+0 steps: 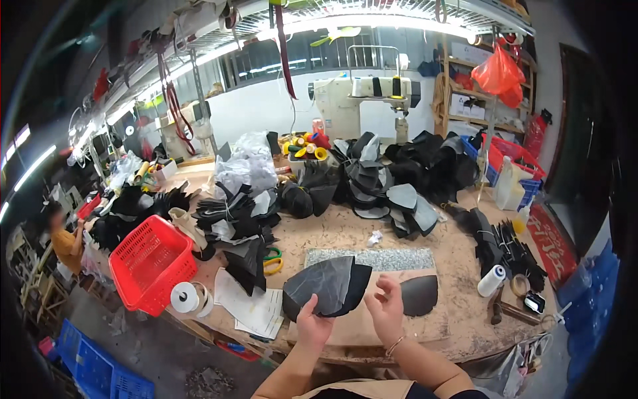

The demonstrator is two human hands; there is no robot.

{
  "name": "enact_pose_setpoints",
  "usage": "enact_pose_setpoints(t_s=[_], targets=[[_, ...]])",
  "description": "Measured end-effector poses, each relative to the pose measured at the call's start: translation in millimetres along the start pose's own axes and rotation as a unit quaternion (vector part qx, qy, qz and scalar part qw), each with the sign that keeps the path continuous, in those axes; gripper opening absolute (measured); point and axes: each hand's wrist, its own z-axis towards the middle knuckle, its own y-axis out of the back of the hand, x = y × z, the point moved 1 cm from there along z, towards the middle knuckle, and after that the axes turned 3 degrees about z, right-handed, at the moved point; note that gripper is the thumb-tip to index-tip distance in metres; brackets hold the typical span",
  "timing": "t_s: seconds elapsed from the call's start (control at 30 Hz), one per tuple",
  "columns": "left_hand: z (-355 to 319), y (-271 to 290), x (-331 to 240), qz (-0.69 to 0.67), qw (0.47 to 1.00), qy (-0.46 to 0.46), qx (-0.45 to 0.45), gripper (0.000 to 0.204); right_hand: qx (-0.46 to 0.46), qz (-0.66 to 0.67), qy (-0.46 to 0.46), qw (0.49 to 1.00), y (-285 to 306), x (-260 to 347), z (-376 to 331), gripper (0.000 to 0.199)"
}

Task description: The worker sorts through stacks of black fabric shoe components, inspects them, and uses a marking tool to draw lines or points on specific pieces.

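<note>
Above the near edge of the workbench, my left hand (314, 326) grips dark cut pieces (322, 286) from below, thumb on top. They look like leather or lining: grey on the upper face, black where they fan out at the right. My right hand (386, 307) is just right of them, fingers loosely bent and apart, with nothing visible in it. Beside it a single rounded dark piece (421, 296) lies flat on a pale brown board (372, 334). A speckled grey slab (405, 259) lies behind both hands.
Bundles of black pieces (372, 173) crowd the back, below a sewing machine (339, 106). Left are a red basket (149, 263), white papers (249, 306) and scissors (272, 265). Right are a thread cone (492, 280) and a hammer (496, 311). Another person (65, 243) is far left.
</note>
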Motion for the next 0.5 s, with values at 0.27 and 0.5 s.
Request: enact_pose_setpoints(t_s=[0.27, 0.5], targets=[[2, 9, 2, 0.184, 0.978, -0.101, 0.007, 0.039, 0.001, 0.126, -0.150, 0.981, -21, 10, 15, 0.036], [-12, -34, -5, 0.661, 0.565, -0.491, 0.041, 0.059, -0.016, -0.090, 0.091, 0.992, -30, 23, 25, 0.029]])
